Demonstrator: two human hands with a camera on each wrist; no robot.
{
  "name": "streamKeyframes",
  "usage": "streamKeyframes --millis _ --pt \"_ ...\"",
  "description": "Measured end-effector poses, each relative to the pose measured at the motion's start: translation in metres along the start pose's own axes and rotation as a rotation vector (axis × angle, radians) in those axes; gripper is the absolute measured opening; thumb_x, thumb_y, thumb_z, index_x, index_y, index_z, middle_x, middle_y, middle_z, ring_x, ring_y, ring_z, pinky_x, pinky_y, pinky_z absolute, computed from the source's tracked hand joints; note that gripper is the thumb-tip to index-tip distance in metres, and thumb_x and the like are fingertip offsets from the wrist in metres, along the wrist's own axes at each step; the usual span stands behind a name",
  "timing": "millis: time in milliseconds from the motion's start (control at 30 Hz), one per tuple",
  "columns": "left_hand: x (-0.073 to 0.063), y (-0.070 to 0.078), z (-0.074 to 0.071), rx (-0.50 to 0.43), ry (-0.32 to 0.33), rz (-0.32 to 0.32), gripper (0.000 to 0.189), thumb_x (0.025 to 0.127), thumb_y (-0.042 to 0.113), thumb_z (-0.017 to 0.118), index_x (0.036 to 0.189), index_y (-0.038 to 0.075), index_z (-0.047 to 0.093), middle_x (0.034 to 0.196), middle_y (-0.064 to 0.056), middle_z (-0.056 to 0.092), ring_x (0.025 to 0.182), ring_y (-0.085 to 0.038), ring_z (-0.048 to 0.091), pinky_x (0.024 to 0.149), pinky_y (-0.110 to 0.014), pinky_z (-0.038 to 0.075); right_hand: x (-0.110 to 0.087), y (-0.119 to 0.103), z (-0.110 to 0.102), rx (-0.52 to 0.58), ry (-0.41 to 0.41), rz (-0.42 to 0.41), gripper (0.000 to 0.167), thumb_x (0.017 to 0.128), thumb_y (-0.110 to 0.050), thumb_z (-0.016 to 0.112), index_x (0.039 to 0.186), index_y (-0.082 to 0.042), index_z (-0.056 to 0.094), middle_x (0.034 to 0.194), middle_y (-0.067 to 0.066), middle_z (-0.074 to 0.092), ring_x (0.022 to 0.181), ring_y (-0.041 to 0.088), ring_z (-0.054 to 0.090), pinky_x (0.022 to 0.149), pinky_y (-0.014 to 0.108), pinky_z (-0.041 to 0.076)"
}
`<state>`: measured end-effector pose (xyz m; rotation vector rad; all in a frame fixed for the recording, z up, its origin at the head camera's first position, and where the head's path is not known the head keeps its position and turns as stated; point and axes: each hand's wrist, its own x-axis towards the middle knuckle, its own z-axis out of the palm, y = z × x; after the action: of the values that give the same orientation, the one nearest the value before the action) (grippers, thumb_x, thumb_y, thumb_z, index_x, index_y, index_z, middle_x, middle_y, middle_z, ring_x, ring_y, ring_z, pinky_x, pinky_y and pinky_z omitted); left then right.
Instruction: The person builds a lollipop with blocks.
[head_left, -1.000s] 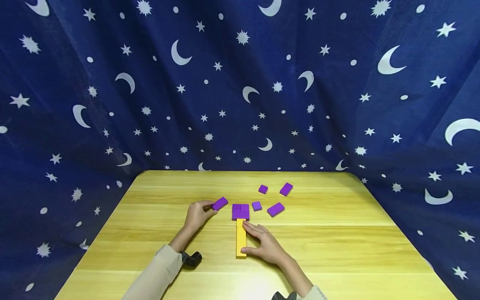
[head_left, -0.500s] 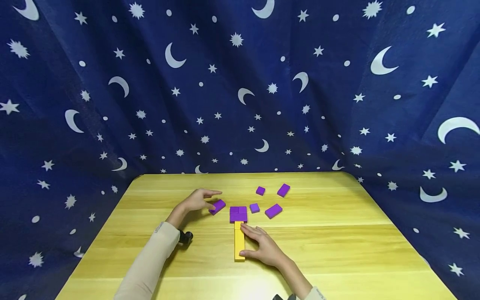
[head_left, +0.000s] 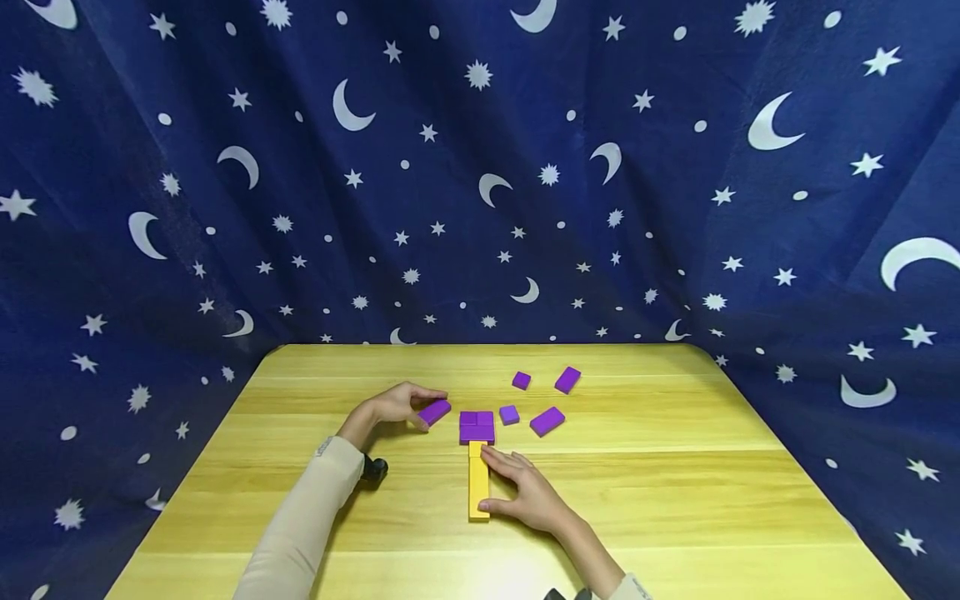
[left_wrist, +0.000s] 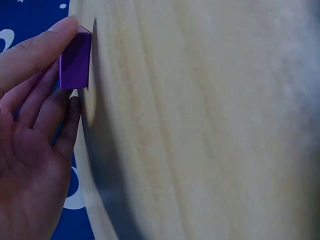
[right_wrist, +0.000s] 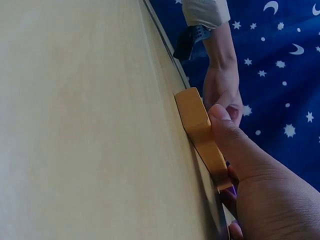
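My left hand (head_left: 395, 403) pinches a purple rectangular block (head_left: 434, 412) between thumb and fingers, left of the assembled blocks. In the left wrist view the thumb lies over that purple block (left_wrist: 75, 62), with fingers behind it. Several purple blocks (head_left: 477, 428) sit pressed together in a square at the middle. Directly below them a column of yellow blocks (head_left: 478, 483) runs toward me. My right hand (head_left: 528, 496) rests against the column's right side, thumb low and fingertips near its top. The right wrist view shows the thumb touching a yellow block (right_wrist: 200, 130); other fingers are partly hidden.
Right of the purple square lie loose pieces: a small purple block (head_left: 509, 415), another small purple block (head_left: 521, 380), a purple rectangular block (head_left: 547, 422) and one more purple rectangular block (head_left: 567, 380). A dark blue starry curtain (head_left: 480, 208) hangs behind the wooden table (head_left: 675, 500).
The left hand loosened its fingers from the purple block, shifted round above it, and now grips it again across its ends. The right hand has stayed at the yellow column.
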<state>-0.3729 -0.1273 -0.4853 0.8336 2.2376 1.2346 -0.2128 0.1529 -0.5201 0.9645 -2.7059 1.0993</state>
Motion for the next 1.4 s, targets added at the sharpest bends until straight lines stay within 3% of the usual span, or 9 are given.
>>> streamKeyframes --millis 400,633,800,1133,1267,1400 --pt "-0.005 -0.006 0.024 0.135 0.276 0.100 0.067 0.064 0.014 0.085 0.123 -0.003 0.057 0.122 -0.017 0.057 0.108 -0.028 0.057 0.090 -0.032 0.047 0.001 -0.002 -0.001 0.006 0.009 -0.006 0.076 0.080 -0.048 0.065 0.138 -0.005 0.043 0.144 0.007 0.036 0.130 0.031 0.035 0.109 0.049 0.018" --pt "-0.011 -0.004 0.039 0.319 0.403 0.122 0.066 0.062 0.029 0.086 0.117 0.000 0.063 0.114 -0.010 0.060 0.102 -0.022 0.057 0.084 -0.031 0.050 0.001 -0.001 -0.002 0.007 0.012 0.008 0.077 0.079 -0.049 0.066 0.138 -0.006 0.043 0.145 0.005 0.036 0.130 0.029 0.034 0.110 0.048 0.017" --pt "-0.013 -0.003 0.043 0.311 0.408 0.129 0.069 0.063 0.030 0.085 0.118 -0.002 0.060 0.115 -0.011 0.058 0.107 -0.026 0.054 0.091 -0.037 0.046 0.001 0.001 -0.001 0.002 0.020 -0.006 0.076 0.079 -0.047 0.067 0.137 -0.004 0.043 0.144 0.007 0.036 0.130 0.030 0.035 0.109 0.049 0.018" --pt "-0.027 -0.021 0.037 0.001 0.291 0.115 0.068 0.073 0.017 0.079 0.132 0.000 0.049 0.134 -0.015 0.046 0.124 -0.032 0.041 0.103 -0.040 0.035 0.001 0.000 0.002 0.004 0.026 -0.014 0.075 0.080 -0.046 0.066 0.137 -0.004 0.043 0.144 0.008 0.037 0.129 0.031 0.035 0.108 0.051 0.018" --pt "-0.025 -0.024 0.036 -0.006 0.320 0.104 0.064 0.073 0.014 0.079 0.130 0.001 0.052 0.133 -0.014 0.048 0.123 -0.031 0.043 0.102 -0.039 0.036 0.002 0.001 0.002 0.000 0.028 -0.023 0.075 0.080 -0.046 0.066 0.137 -0.003 0.043 0.144 0.009 0.037 0.129 0.032 0.035 0.108 0.051 0.019" --pt "-0.019 -0.023 0.040 0.044 0.360 0.111 0.060 0.075 0.018 0.078 0.128 0.003 0.054 0.131 -0.012 0.050 0.122 -0.029 0.045 0.101 -0.037 0.038 0.002 0.001 0.002 -0.004 0.030 -0.021 0.075 0.080 -0.046 0.066 0.137 -0.003 0.043 0.144 0.009 0.037 0.129 0.033 0.035 0.108 0.051 0.018"
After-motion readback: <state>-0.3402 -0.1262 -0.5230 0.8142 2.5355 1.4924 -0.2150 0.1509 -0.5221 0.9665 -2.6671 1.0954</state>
